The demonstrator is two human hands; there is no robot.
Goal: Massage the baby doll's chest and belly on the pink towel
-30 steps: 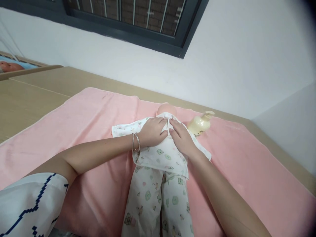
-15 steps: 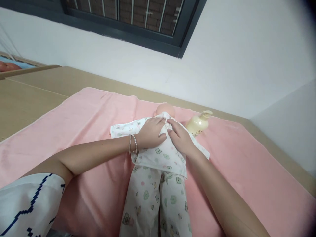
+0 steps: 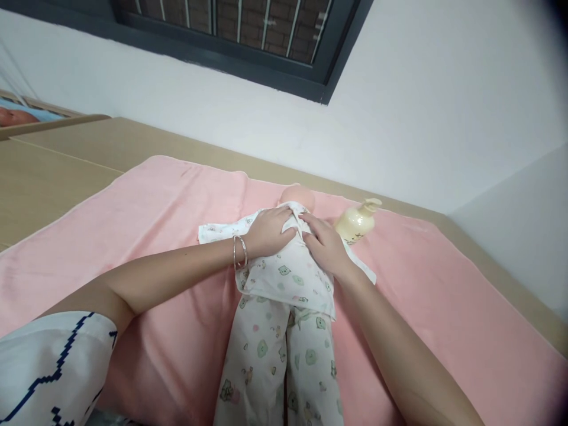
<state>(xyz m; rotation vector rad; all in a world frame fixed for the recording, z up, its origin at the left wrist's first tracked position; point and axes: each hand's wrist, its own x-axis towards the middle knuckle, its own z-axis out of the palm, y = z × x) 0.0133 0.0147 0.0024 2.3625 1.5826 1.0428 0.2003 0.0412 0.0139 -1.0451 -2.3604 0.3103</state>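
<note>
A baby doll (image 3: 296,194) lies on its back in a white printed top (image 3: 286,273) and matching trousers (image 3: 261,349). Its rounded head shows past the collar; the face is hidden. On the left of the doll's chest rests my left hand (image 3: 270,232), fingers stretched over the cloth and thumb apart. My right hand (image 3: 327,245) lies on the other side of the chest, its fingers and thumb also apart. Both touch the top, where the fabric bunches into folds between them. One sleeve reaches out to the left, the other to the lower right.
A pale yellow pump bottle (image 3: 356,223) stands to the right of the doll's head. Beneath everything spreads a pink blanket (image 3: 421,296) on a wooden surface (image 3: 57,160). A white wall (image 3: 421,106) with a dark-framed window (image 3: 266,77) rises behind.
My fingers have shifted slightly at the top's collar, and the light strip of cloth seen between them now shows as a fold. The doll and bottle have stayed in place.
</note>
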